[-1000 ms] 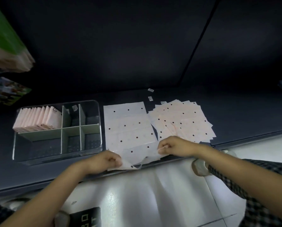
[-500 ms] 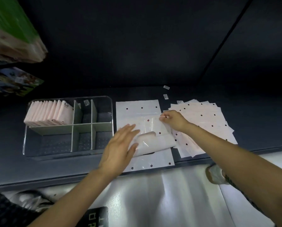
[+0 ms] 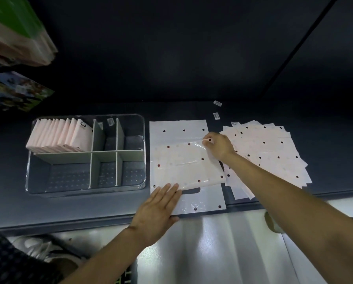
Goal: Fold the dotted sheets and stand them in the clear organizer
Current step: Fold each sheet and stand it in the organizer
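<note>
Dark grey desk [image 3: 69, 208] runs across the view under a dark wall, its front edge meeting a pale, glossy floor below. At the far left, a green-topped stack of packaged goods [image 3: 18, 31] and a colourful printed pack [image 3: 18, 93] hang over the edge of the scene.

On the left of the desk sits the clear organizer [image 3: 85, 189], split by pale dividers into six compartments. Its rear left compartment holds a row of folded pink sheets [image 3: 58, 136] standing upright and leaning together; the other compartments show only the dotted floor of the box.

Just right of the organizer a white dotted sheet [image 3: 177, 126] lies flat, and on top of it a dotted sheet [image 3: 183, 167] has its near part folded up over the middle. The left hand [image 3: 157, 210] lies flat with straight fingers pressing the near left corner of that fold, at the crease. The right hand [image 3: 218, 146] reaches over from the right and pinches the far right corner of the folded flap between thumb and fingertips, holding it down on the sheet.

Further right, partly under the right forearm, a fanned pile of unfolded dotted sheets [image 3: 274, 152] is spread on the desk. Behind it lie two small white labels [image 3: 217, 115].
</note>
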